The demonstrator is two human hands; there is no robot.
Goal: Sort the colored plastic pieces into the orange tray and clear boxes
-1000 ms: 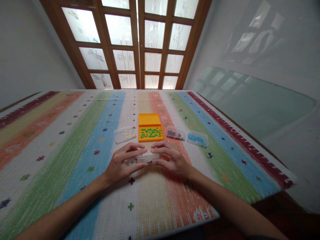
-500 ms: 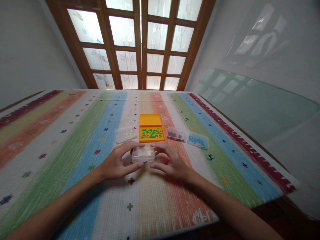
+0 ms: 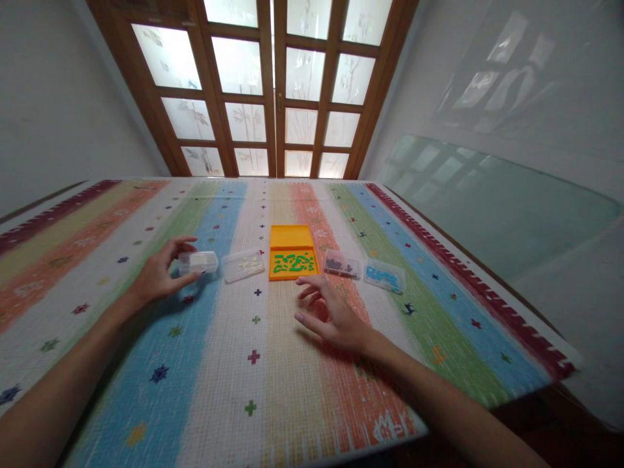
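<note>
My left hand (image 3: 163, 270) grips a small clear plastic box (image 3: 199, 261) between thumb and fingers, on the blue stripe at the left. What the box contains is hard to make out; it looks pale. Just right of it is a clear box with cream-coloured pieces (image 3: 242, 266). My right hand (image 3: 327, 313) holds nothing, its fingers loosely curled and apart. Beyond its fingertips sits an open orange case (image 3: 291, 235) with small green pieces (image 3: 294, 262) in its near half.
Right of the orange case stand a clear box with dark pieces (image 3: 342, 264) and a clear box with blue pieces (image 3: 384, 275). All rest on a striped tablecloth (image 3: 287, 377). A glass-paned wooden door (image 3: 275, 130) is behind the table, with walls at both sides.
My left hand has carried the clear box from the middle, in front of the orange case, to the left. My right hand has let go of it and stays near the middle.
</note>
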